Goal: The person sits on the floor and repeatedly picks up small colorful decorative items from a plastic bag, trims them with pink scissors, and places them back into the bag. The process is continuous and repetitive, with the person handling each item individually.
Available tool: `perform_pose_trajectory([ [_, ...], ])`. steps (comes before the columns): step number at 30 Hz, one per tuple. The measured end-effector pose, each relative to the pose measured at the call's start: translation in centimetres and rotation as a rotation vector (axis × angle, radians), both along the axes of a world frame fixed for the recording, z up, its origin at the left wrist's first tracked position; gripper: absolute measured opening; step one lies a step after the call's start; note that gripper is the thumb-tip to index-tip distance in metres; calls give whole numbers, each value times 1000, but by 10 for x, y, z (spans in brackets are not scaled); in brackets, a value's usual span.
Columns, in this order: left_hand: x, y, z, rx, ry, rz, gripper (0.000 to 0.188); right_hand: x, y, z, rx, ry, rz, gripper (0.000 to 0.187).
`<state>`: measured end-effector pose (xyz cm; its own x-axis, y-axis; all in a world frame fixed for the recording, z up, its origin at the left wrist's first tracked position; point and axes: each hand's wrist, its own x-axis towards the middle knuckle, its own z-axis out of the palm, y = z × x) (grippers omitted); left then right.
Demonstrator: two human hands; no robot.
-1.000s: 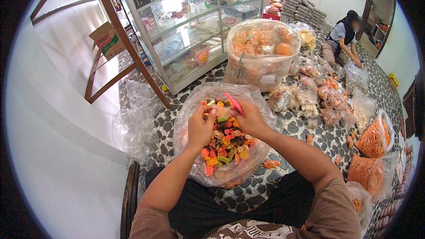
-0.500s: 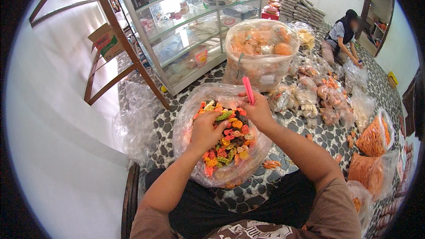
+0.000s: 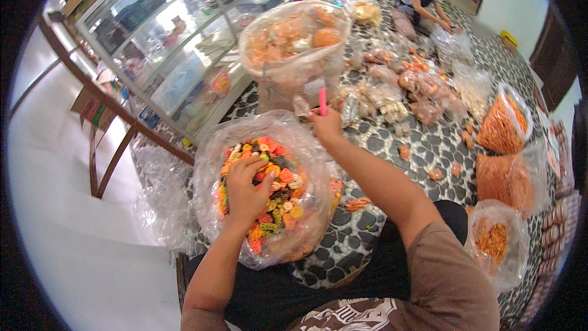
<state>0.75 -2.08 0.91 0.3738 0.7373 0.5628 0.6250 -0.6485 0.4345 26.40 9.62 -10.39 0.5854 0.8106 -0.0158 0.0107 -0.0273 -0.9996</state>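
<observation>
A large clear plastic bag (image 3: pixel 211 138) stands open in front of me, full of small ring- and flower-shaped snacks (image 3: pixel 285 202) in red, orange, yellow, green and dark brown. My left hand (image 3: pixel 246 191) rests on the snack pile, fingers curved and thumb apart, with pieces showing between them. Beyond the bag's right rim, my right hand (image 3: pixel 326 124) is closed round a slim pink tool (image 3: pixel 323 102) that points upward; its exact kind is unclear. A small piece of clear plastic (image 3: pixel 301 106) shows beside the right fingertips, and I cannot tell whether they hold it.
Behind stands a tall clear sack (image 3: pixel 294 79) of orange packets. A glass display cabinet (image 3: pixel 177 55) is at the left. Packed snack bags (image 3: pixel 422 89) lie on the pebble-patterned floor. Open bags of orange snacks (image 3: pixel 505 129) line the right. A person (image 3: pixel 419 0) sits at the far right.
The view has swung right, shifting the scene leftward. My right hand has moved away from above the snack bag to beyond its rim, still with the pink tool. My left hand stays on the snacks.
</observation>
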Motion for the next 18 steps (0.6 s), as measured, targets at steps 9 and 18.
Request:
perform_pose_trajectory([
  [9, 88, -23, 35, 63, 18, -195, 23, -3, -44, -107, -41, 284, -51, 29],
  [18, 228, -72, -37, -404, -192, -415, 25, 91, -140, -198, -333, 47, -440, 24],
])
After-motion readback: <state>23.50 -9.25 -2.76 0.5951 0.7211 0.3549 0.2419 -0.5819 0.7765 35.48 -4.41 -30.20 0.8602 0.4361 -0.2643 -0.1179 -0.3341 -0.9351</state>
